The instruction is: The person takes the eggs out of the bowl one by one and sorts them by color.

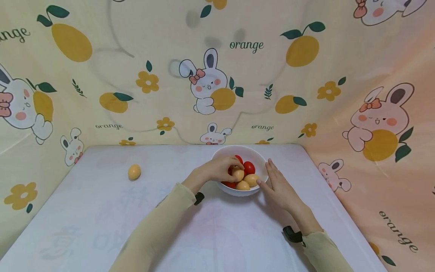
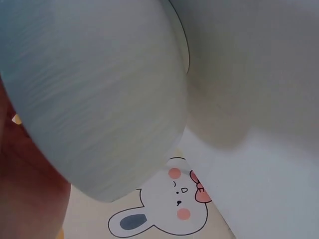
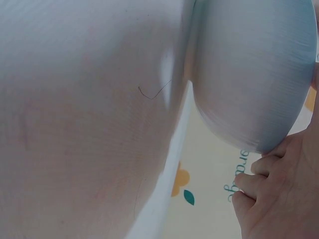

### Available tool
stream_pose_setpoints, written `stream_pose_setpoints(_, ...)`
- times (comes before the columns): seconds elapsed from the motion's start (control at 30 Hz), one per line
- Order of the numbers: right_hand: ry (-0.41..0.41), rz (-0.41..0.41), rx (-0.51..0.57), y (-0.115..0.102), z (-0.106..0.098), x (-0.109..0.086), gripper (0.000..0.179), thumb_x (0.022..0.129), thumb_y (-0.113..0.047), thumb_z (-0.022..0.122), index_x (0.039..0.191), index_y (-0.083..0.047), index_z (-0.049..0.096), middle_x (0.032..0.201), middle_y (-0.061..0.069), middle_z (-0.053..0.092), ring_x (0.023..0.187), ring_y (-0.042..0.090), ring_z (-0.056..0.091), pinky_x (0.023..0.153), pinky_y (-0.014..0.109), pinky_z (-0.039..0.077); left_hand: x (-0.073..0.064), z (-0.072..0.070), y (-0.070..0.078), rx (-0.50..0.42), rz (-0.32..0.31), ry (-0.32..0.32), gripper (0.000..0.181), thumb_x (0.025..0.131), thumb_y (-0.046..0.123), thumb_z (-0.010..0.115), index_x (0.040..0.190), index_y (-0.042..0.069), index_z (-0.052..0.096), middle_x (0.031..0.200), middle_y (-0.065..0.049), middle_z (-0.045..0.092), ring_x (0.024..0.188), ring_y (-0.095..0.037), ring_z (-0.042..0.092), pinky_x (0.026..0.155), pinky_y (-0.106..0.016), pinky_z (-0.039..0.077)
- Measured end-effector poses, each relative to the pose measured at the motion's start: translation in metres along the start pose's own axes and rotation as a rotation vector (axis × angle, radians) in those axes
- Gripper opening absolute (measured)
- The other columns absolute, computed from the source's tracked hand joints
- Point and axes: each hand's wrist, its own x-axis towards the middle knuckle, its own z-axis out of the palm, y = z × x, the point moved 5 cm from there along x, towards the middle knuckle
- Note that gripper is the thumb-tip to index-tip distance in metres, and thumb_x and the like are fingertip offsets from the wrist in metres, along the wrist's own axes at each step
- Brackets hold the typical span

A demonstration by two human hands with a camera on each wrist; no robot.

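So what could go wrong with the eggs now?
The tan egg in the left hand might slip from the fingers. The bowl could slide or tip if the right hand, at its side, pushes too hard. And the lone egg might roll across the table, since nothing beside it would stop it.

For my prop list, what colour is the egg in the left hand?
The egg is light orange-tan, showing best in the head view.
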Motion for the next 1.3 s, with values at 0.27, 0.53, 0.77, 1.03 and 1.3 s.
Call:
stream_pose_setpoints(0.27,0.008,-0.007,-0.015,0.002,0.001,0.0,0.086,0.106,-0.051,0.052,0.164,0.002,0.015,0.174,0.017,0.005,0.157,0.044,0.013,0.123,0.063,0.018,-0.01,-0.011,0.006,0.015,0.021,0.087,0.032,0.09,0.018,0.079,0.122,0.012,0.075,0.121,-0.003,0.069,0.115,-0.018,0.059,0.104,-0.028,0.048)
stream_pose_setpoints(0.53,0.012,-0.005,-0.011,0.001,0.0,0.001,0.087,0.106,-0.052,0.052,0.165,0.001,0.015,0.174,0.017,0.005,0.157,0.044,0.013,0.122,0.064,0.02,-0.028,-0.025,0.008,-0.051,0.003,0.184,0.037,0.089,0.014,0.08,0.125,0.01,0.073,0.132,-0.004,0.065,0.123,-0.02,0.059,0.106,-0.035,0.05)
stream_pose_setpoints(0.77,0.02,-0.014,-0.006,0.001,0.0,0.001,0.086,0.106,-0.05,0.053,0.164,0.002,0.016,0.174,0.018,0.006,0.157,0.045,0.013,0.122,0.064,0.02,-0.045,-0.033,0.002,-0.048,-0.003,0.253,0.041,0.087,0.013,0.082,0.126,0.007,0.071,0.13,-0.004,0.065,0.12,-0.02,0.061,0.106,-0.036,0.051)
stream_pose_setpoints(1.03,0.019,-0.009,-0.011,-0.001,-0.001,0.001,0.086,0.106,-0.049,0.054,0.164,0.003,0.017,0.173,0.018,0.007,0.158,0.044,0.013,0.122,0.064,0.02,-0.068,-0.044,-0.008,-0.019,-0.003,0.323,0.044,0.085,0.01,0.084,0.127,0.005,0.071,0.13,-0.006,0.067,0.123,-0.022,0.062,0.108,-0.036,0.049)
stream_pose_setpoints(1.3,0.019,-0.004,-0.041,0.0,0.001,0.002,0.086,0.106,-0.049,0.053,0.163,0.004,0.017,0.173,0.019,0.007,0.158,0.045,0.008,0.125,0.063,0.013,-0.093,-0.051,-0.025,-0.01,-0.055,0.344,0.046,0.084,0.01,0.086,0.127,0.004,0.071,0.128,-0.006,0.067,0.121,-0.024,0.063,0.106,-0.039,0.052)
